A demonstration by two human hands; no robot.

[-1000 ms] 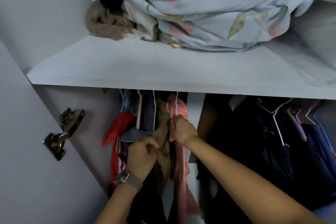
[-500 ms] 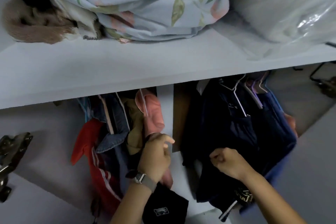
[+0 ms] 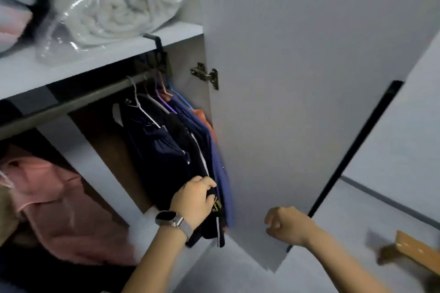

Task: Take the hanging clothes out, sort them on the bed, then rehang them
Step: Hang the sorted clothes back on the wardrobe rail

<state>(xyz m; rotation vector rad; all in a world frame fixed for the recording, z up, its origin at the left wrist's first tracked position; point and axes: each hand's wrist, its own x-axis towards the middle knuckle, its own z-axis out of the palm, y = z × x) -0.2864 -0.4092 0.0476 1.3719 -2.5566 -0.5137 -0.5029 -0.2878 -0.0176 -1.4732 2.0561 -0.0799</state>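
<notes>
Standing open to the right, the pale grey wardrobe door [image 3: 297, 102] fills the upper middle of the view, a metal hinge [image 3: 206, 75] fixing it to the cabinet's side wall; beyond its dark edge, further right, runs more pale grey panelling [image 3: 404, 145]; a grey shelf [image 3: 100, 59] crosses the upper left, bearing a rolled white blanket in clear plastic [image 3: 119, 9] with folded bedding [image 3: 14, 0] beside it at the far left; under the shelf a hanging rail [image 3: 78, 100] carries the dark hanging clothes [image 3: 164, 150], navy and black garments on white and coloured hangers, pressed close together against the right side wall, with blue and orange pieces at the back; a pink garment [image 3: 50, 202] lies blurred at the lower left, in the neighbouring compartment; a black hook bracket [image 3: 156, 43] clips over the shelf edge; the left hand [image 3: 194, 201], with a watch on its wrist, grips the lower part of a dark garment, fingers curled into the cloth; the right hand [image 3: 284, 226] hangs in front of the door, curled into a fist and holding nothing.
</notes>
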